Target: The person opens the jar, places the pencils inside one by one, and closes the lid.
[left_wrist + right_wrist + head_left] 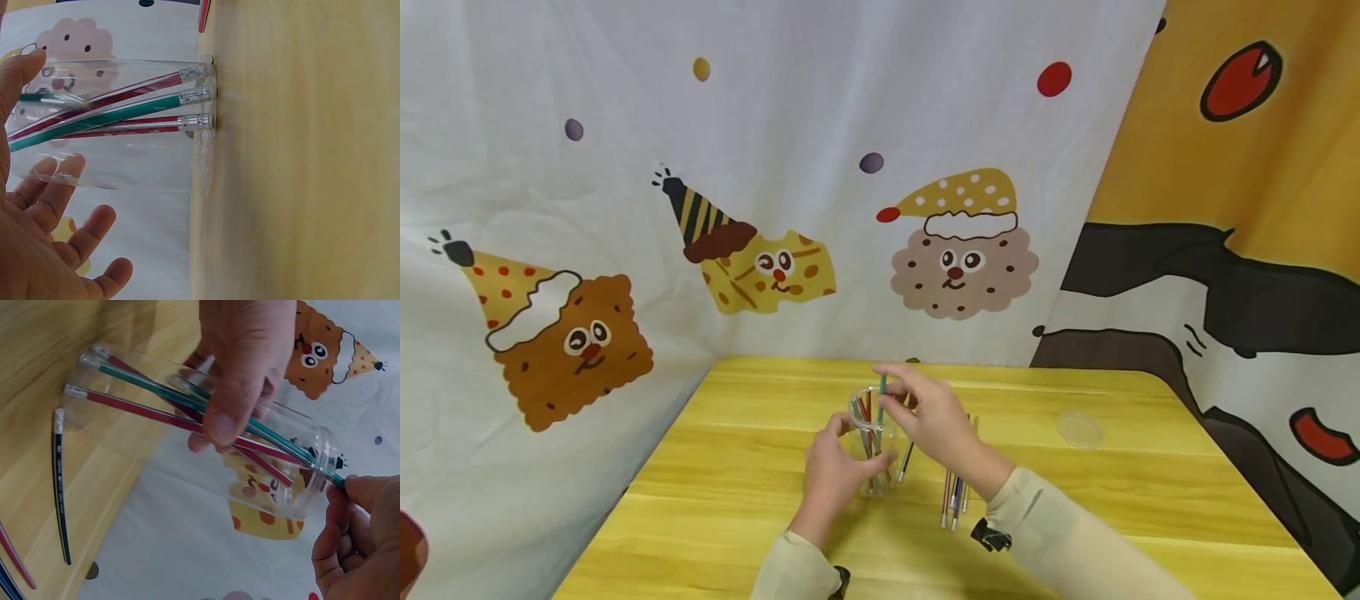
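Note:
My left hand point(835, 471) holds a clear plastic jar point(144, 172) standing upright on the table, thumb on one side and fingers on the other. Inside lean two red pencils point(150, 415) and a green pencil point(134, 112), their eraser ends at the bottom. At the jar's mouth my right hand point(936, 412) pinches another green pencil point(882, 408) by its upper end between thumb and fingertips. Its lower part is within the jar, and its eraser end point(181, 381) hangs above the bottom in the right wrist view.
On the wooden table point(715, 492), a dark pencil point(59, 475) lies just right of the jar. Several red and blue pencils point(953, 504) lie together farther right, partly under my right forearm. A clear round lid point(1080, 430) lies at the right. A printed curtain point(805, 100) hangs behind.

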`<state>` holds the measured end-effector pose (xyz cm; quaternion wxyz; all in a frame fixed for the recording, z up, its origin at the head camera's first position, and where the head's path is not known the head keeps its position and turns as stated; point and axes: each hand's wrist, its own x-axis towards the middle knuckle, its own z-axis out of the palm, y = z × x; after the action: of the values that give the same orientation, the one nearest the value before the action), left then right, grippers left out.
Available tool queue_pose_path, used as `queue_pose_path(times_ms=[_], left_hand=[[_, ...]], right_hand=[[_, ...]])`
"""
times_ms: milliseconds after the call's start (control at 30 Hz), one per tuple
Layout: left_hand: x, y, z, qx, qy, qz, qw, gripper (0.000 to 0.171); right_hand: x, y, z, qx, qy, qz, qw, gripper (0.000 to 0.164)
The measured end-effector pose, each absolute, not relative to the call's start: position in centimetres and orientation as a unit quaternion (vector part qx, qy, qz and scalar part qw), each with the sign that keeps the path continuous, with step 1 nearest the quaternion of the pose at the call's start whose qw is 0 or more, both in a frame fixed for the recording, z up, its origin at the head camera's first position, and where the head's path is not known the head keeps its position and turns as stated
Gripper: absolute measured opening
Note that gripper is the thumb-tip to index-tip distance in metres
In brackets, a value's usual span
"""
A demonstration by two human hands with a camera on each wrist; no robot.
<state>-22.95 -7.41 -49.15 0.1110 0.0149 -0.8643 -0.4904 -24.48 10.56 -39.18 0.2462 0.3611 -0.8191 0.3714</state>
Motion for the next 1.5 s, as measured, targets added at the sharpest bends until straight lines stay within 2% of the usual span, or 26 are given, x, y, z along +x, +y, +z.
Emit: queue_pose_path(times_ms=[167, 533, 1000, 1233, 1367, 1500], left_hand=[[-23.1, -7.4, -49.0, 0.008, -0.867, -0.485, 0.116, 0.071], [-22.9, -7.4, -49.2, 0.011, -0.872, -0.475, 0.116, 0.071], [-22.6, -7.3, -48.9, 0.015, -0.875, -0.473, 0.108, 0.073], [-22.2, -7.4, -47.6, 0.004, -0.888, -0.451, 0.095, 0.079], [-22.2, -7.3, -47.0, 0.003, -0.881, -0.459, 0.114, 0.083], [-22.4, -7.1, -46.8, -0.002, -0.87, -0.473, 0.14, 0.079]], right_hand=[[-24.3, 10.2, -39.5, 0.347, -0.842, 0.336, 0.243, 0.026], [-23.8, 9.5, -39.9, 0.341, -0.856, 0.304, 0.243, 0.009], [-23.8, 9.8, -39.6, 0.354, -0.879, 0.201, 0.247, 0.024], [-24.2, 10.0, -39.5, 0.357, -0.882, 0.171, 0.256, 0.025], [-24.4, 10.2, -39.9, 0.366, -0.877, 0.176, 0.257, 0.025], [-24.5, 10.5, -39.9, 0.369, -0.877, 0.194, 0.237, 0.027]])
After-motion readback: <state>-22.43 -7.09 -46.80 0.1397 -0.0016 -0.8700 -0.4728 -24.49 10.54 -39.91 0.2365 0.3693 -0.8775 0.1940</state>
